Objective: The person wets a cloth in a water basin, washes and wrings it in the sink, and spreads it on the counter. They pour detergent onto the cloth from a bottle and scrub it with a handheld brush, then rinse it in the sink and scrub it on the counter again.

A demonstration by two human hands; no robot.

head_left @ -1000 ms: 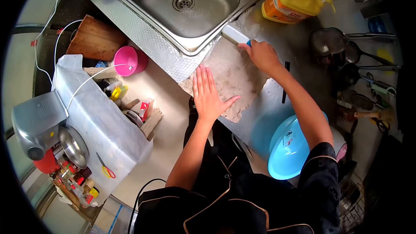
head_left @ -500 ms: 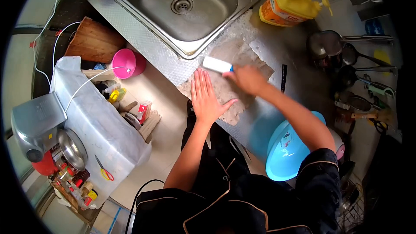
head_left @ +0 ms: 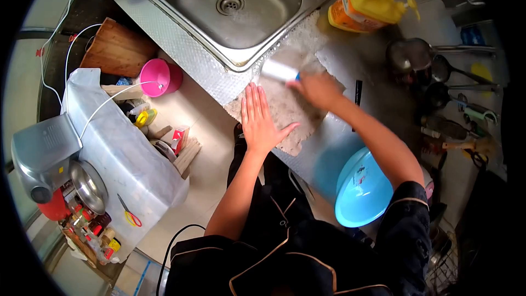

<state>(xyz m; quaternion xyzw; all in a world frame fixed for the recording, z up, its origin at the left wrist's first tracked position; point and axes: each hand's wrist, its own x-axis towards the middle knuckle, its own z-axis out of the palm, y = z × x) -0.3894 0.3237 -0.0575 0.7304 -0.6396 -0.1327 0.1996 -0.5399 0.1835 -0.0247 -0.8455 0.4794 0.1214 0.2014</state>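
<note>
On the metal counter lies a wet, beige-grey cloth (head_left: 304,119) with ragged edges. My left hand (head_left: 259,125) presses flat on its near left part, fingers stretched out and thumb apart. My right hand (head_left: 320,91) is closed around the handle of a scrubbing brush (head_left: 279,70) with a long white head and a bit of blue by the grip. The brush rests over the upper part of the cloth, just beyond my left fingertips. Motion blurs both the brush and my right hand, and the bristles cannot be made out.
A steel sink (head_left: 230,49) is set into the counter (head_left: 181,35) beyond the cloth. A yellow pump jug (head_left: 364,8) stands to its right. At lower right sits a blue basin (head_left: 359,208). Ladles and pans (head_left: 438,71) line the right side; scissors (head_left: 130,214) lie on the covered left table.
The brush has shifted slightly right and toward me over the cloth, with my right hand following. My left hand stays flat in nearly the same spot.
</note>
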